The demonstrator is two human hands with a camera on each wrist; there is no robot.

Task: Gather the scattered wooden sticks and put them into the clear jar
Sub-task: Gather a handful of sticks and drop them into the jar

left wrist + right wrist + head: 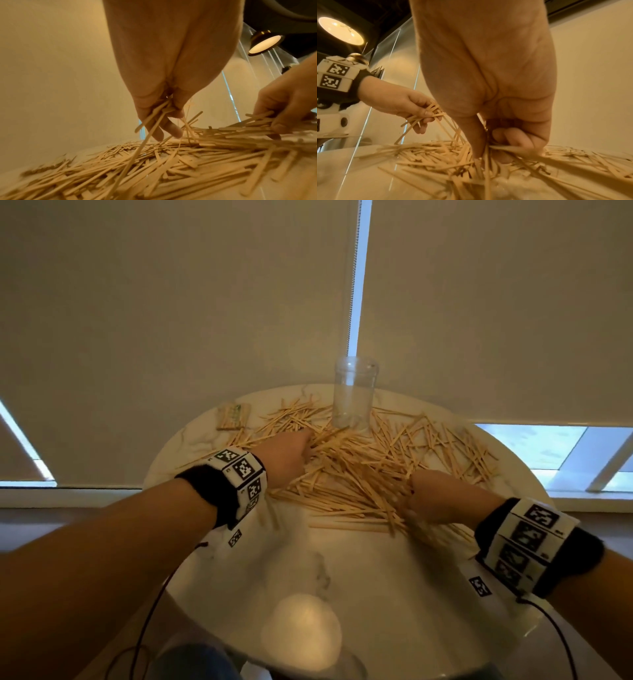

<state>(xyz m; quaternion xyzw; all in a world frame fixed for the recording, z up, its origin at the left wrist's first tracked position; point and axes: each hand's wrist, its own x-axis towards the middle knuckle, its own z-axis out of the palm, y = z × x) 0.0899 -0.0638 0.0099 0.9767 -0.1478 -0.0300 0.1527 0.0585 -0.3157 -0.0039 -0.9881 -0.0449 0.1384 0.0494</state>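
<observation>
Many thin wooden sticks (pixel 363 470) lie scattered in a heap across the far half of a round white marble table (pixel 308 570). An upright clear jar (pixel 354 395) stands at the table's far edge, with no sticks visible inside. My left hand (pixel 291 453) is just left of the jar's base, its fingers (pixel 164 121) curled around a few sticks (pixel 154 115) lifted off the pile. My right hand (pixel 431 498) is at the heap's near right side, fingers (pixel 513 136) curled into a bunch of sticks (pixel 508 147) on the tabletop.
A small flat pack of sticks (pixel 234 416) lies at the table's far left. Roller blinds (pixel 171 320) and a window sill stand right behind the table. Cables (pixel 144 628) trail from both wristbands. The table's near half holds only a bright lamp reflection (pixel 301 628).
</observation>
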